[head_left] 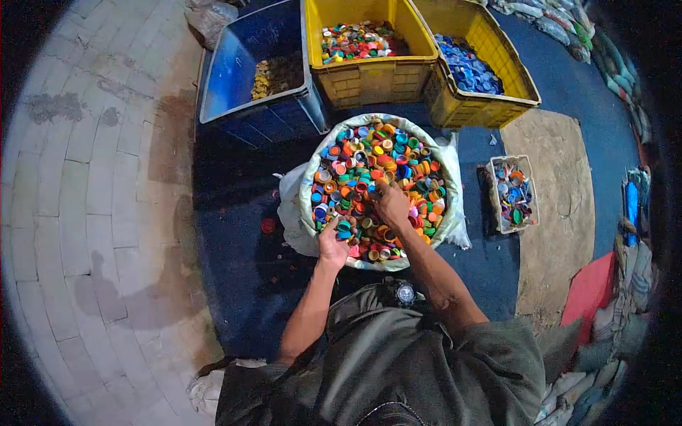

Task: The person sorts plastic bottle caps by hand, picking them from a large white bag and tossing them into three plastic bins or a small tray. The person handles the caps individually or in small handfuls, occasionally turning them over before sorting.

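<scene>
**A:** Any tips for picking through a heap like this?

**B:** Left hand (pixel 331 247) looks good imo: palm up, cupped round a couple of teal caps (pixel 344 226). Don't overfill it or they'll roll out. Right hand (pixel 392 206) is fingers-down in the mixed caps (pixel 355 174); I'd pinch off the top, not dig. Can't tell if it's gripping one, fingertips are hidden.

**A:** And the containers?

**B:** Mixed caps fill the round sack (pixel 307 195) right in front of the person. Beyond: blue bin (pixel 238 60) with yellowish caps (pixel 263 80), middle yellow bin (pixel 376 77) with a multicoloured lot, right-hand yellow bin (pixel 469 106) with blue caps (pixel 469 67).
</scene>
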{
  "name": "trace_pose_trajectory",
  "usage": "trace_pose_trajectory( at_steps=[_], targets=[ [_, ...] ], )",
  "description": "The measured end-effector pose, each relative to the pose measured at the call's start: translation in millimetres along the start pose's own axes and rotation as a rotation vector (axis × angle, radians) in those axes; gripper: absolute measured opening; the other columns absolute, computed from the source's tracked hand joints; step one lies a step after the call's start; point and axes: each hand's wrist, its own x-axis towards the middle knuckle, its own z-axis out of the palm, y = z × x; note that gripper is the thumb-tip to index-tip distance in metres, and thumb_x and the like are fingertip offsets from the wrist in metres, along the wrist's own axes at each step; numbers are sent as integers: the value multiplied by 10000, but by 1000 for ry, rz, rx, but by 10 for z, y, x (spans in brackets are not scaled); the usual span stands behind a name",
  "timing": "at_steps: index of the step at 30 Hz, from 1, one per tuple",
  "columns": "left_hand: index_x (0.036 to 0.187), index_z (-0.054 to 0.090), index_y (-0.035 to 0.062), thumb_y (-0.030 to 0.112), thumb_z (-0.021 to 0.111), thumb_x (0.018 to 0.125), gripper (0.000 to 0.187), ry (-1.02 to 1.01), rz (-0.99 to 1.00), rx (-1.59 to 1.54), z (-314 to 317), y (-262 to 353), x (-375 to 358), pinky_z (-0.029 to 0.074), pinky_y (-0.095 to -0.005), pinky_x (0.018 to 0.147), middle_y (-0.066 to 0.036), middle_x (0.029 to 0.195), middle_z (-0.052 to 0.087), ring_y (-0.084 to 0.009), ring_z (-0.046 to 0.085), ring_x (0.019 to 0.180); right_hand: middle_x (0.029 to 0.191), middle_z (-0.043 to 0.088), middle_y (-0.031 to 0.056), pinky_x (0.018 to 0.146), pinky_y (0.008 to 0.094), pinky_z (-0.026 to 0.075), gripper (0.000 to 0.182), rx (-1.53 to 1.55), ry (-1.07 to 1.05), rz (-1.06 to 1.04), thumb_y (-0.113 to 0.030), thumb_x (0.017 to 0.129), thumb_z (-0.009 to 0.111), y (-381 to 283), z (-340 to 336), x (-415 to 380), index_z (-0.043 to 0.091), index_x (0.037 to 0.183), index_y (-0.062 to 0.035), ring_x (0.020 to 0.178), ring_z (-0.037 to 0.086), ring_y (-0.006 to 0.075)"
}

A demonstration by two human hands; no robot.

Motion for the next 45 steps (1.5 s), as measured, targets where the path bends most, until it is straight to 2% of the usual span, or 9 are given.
trace_pose_trajectory(
  at_steps=[8,12,16,20,21,28,33,41,45],
  targets=[
    [864,581,140,389,629,863,253,115,-30,140,99,-19,153,443,-337,613,3,788,592,-152,562,705,914,585,212,638,516,476,250,37,-52,-32,-266,783,647,-6,-44,12,636,968,-98,792,613,417],
    [831,565,153,393,663,845,259,154,-6,291,378,41,169,402,-269,540,34,697,516,-100,518,632,796,589,65,542,349,442,169,520,119,-118,-188,847,673,-47,-127,-103,617,881,-32,634,565,185],
    [844,568,147,413,665,844,283,105,35,444,678,86,131,340,-207,456,62,643,430,-63,456,553,745,593,-3,594,281,427,143,1113,-217,380,-127,838,673,-456,-762,-307,623,865,3,641,494,74],
    [951,626,102,391,684,835,317,5,91,533,913,122,69,337,-209,431,58,657,447,-56,432,545,755,561,64,542,302,412,140,457,187,-273,-42,773,688,-377,-758,-429,603,882,-19,691,567,210],
    [987,637,80,387,699,824,354,6,71,519,958,125,48,335,-212,431,56,665,457,-55,432,549,789,536,96,549,342,435,181,426,199,-274,-8,735,693,-411,-778,-457,606,890,-40,749,578,289],
    [1028,640,106,382,639,879,314,-121,78,434,909,40,93,354,-196,499,75,715,466,-34,448,634,843,537,103,597,365,452,178,285,220,-327,-12,748,684,-601,-1010,-584,623,907,-66,732,563,275],
    [1058,639,64,388,628,891,364,-101,160,389,903,19,111,420,-257,765,25,885,593,-86,520,811,810,548,108,569,353,448,263,255,177,-258,-61,794,686,-616,-938,-680,629,1050,-71,687,559,256],
    [1176,581,120,460,604,880,452,-132,133,199,870,-42,104,389,-224,599,83,759,491,-50,446,681,785,584,36,572,241,475,405,585,27,173,-181,863,678,-571,-754,-611,526,1186,11,733,586,88],
    [1294,504,178,468,608,866,527,-216,141,176,897,-61,73,389,-217,580,86,793,494,-41,448,692,922,629,71,647,256,518,351,1211,-158,331,-192,883,652,-626,-838,-520,558,1130,39,777,606,113]
  ],
)
